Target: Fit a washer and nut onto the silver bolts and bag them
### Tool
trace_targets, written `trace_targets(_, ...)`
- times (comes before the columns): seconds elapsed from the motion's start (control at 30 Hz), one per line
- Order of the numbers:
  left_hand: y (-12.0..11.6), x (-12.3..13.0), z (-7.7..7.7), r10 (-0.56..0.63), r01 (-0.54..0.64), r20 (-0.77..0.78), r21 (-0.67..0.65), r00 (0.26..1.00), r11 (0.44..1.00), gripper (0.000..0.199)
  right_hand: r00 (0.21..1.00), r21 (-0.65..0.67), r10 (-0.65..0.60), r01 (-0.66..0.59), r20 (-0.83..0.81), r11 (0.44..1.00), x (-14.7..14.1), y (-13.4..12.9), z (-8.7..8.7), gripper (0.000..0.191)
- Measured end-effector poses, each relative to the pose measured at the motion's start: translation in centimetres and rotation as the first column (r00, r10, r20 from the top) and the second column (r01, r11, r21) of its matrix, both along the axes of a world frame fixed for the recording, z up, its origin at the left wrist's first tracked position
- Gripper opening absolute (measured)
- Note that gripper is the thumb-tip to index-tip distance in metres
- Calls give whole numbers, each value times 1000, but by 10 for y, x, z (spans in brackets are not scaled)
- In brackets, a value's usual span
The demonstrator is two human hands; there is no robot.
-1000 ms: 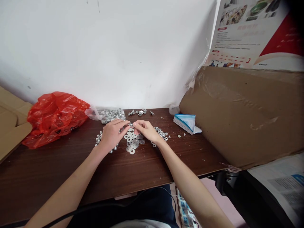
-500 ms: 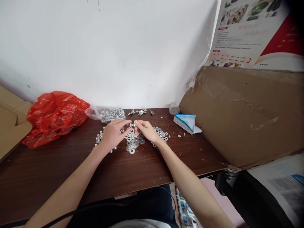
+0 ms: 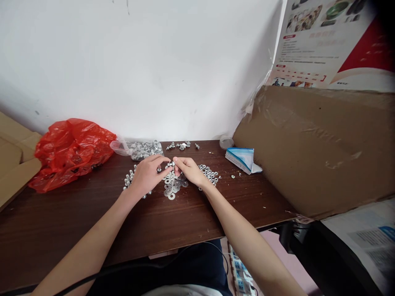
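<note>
Between my two hands is a small silvery bolt [image 3: 170, 164] with a washer or nut on it. My left hand [image 3: 150, 170] pinches its left end between thumb and fingertips. The fingers of my right hand [image 3: 186, 167] close round its right end. Flat washers [image 3: 171, 190] lie in a loose pile just below my hands. Bolts [image 3: 128, 179] are partly hidden behind my left hand, and nuts [image 3: 210, 174] are spread to the right of my right hand.
Several assembled bolts [image 3: 183, 145] lie near the wall. A clear bag of metal parts [image 3: 146, 149] and a red plastic bag [image 3: 72, 150] are at the left. A blue-white packet [image 3: 242, 159], a round clear lid [image 3: 226, 142] and a cardboard sheet [image 3: 321, 148] are at the right.
The bolt has tilted slightly and sits a little lower and further left between my fingertips. My right fingers have shifted slightly; my left hand has hardly moved.
</note>
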State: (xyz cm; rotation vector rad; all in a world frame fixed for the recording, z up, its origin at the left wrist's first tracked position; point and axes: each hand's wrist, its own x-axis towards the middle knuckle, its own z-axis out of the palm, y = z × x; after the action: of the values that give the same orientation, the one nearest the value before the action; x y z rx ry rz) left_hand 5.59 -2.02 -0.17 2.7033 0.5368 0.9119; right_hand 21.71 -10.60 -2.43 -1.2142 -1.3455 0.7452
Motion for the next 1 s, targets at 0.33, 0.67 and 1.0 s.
trace_targets(0.33,-4,1,4,52,-51,-27,6,998,999,18,953,69,-183,171,242,983,-5,-1,-2,52)
trace_targets(0.67,-9,1,5,-15,15,45,8,999,1000,13,933,141,-230,197,277,970,-13,-4,0,52)
trace_targets(1.0,-8,2,3,-46,46,46,-3,998,999,9,896,205,-269,207,354,957,-13,-3,-3,50)
